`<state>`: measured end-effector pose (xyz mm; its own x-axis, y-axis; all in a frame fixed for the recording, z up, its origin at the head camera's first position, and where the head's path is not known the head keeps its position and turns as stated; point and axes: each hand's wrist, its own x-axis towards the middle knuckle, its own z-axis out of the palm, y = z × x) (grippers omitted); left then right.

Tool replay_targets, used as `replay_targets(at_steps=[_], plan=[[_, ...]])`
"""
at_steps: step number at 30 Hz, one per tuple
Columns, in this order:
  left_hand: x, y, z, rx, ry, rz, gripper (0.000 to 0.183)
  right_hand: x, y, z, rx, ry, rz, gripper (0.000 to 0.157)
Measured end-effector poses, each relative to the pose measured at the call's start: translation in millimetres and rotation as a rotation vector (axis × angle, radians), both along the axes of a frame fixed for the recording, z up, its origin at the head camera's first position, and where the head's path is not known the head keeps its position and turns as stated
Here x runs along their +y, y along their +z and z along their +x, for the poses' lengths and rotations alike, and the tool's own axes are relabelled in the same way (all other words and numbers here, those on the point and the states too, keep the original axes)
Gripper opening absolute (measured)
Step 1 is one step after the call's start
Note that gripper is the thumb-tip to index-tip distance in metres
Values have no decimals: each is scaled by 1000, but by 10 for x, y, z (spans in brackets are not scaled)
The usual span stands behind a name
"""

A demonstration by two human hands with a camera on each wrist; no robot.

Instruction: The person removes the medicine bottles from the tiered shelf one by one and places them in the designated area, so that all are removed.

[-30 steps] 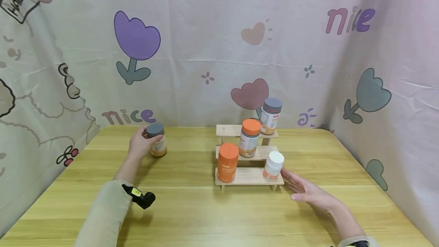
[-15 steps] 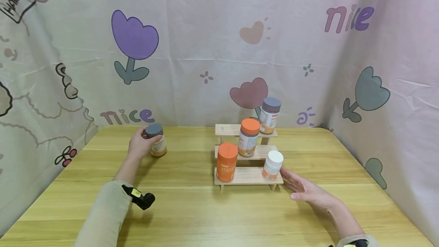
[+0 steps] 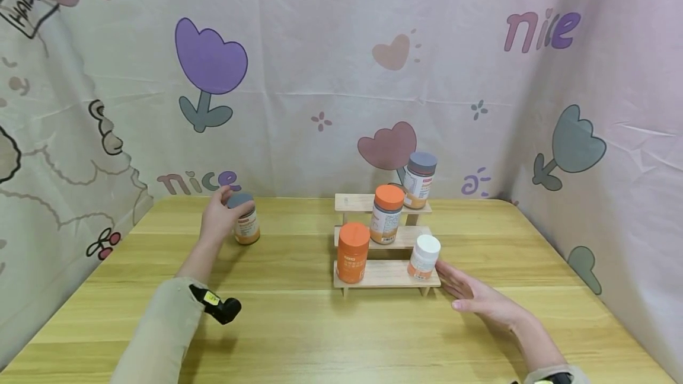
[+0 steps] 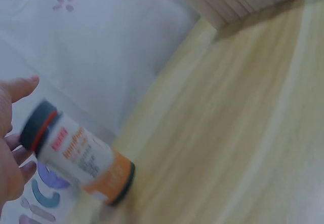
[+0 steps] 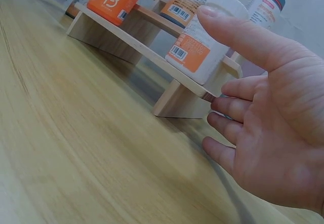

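Lone grey-lidded jar stands up straight on the table, over on the left side, well apart from the little wooden steps. Four other jars are up on those steps. One is the all-orange jar, on the left end of the lowest step. One is the small white jar, near the right end of that same step. The orange-lidded jar is on the middle step, and the top grey-lidded jar is on the highest step, near its right end. So it looks like four jars have a spot on the steps, and just one does not. I think that one is the bit of work left to sort out.

The left grip is around the top of the lone jar, with its fingers loose and spread, not squeezing. From the left wrist, a gap shows between the thumb and the lid. Other fingers are behind the lid, and I cannot tell if they touch it. The jar's bottom sits on the wood.

The right grip holds nothing. Its fingers are stretched out by the right end of the lowest step, close to the white jar.
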<state>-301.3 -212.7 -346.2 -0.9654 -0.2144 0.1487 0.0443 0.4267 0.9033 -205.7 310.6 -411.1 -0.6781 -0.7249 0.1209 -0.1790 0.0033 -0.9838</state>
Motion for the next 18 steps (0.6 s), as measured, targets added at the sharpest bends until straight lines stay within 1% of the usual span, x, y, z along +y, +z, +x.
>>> replay_targets(at_steps=[6, 9, 13, 16, 18], plan=[[124, 246, 15, 60, 9, -16, 85, 2, -4, -1, 0, -1, 0, 76], [210, 369, 17, 76, 9, -30, 82, 5, -9, -3, -2, 3, 2, 77], [374, 539, 12, 89, -30, -13, 82, 11, -9, -6, -2, 4, 8, 77], [527, 666, 13, 88, -86, 21, 83, 10, -2, 0, -5, 2, 14, 77], [634, 743, 7, 71, -120, 44, 84, 9, 4, 4, -7, 2, 18, 77]])
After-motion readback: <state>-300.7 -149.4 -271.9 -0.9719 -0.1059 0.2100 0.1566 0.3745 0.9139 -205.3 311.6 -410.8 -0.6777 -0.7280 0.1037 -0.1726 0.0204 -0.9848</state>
